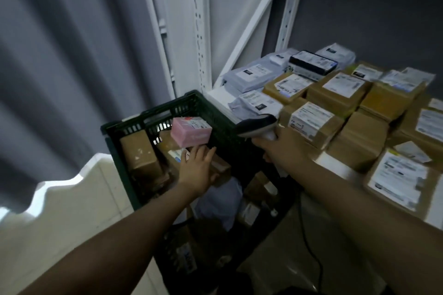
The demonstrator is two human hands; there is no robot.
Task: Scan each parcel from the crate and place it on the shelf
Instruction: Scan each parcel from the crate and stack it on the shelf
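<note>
A dark green plastic crate (153,112) stands left of the white shelf (218,96) and holds several brown cardboard parcels (141,153). My left hand (196,170) reaches into the crate and holds a small pink parcel (191,133) from below, raised above the other parcels with its label facing up. Just right of the crate, my right hand (282,146) grips a grey handheld scanner (257,124), whose head points left toward the pink parcel. The grip under the pink parcel is partly hidden.
Several labelled brown boxes (340,90) and grey mailer bags (249,75) cover the shelf. The scanner's black cable (309,246) hangs down below my right arm. White shelf uprights (200,31) stand behind the crate, with a grey curtain (60,67) at left. More parcels lie below the shelf.
</note>
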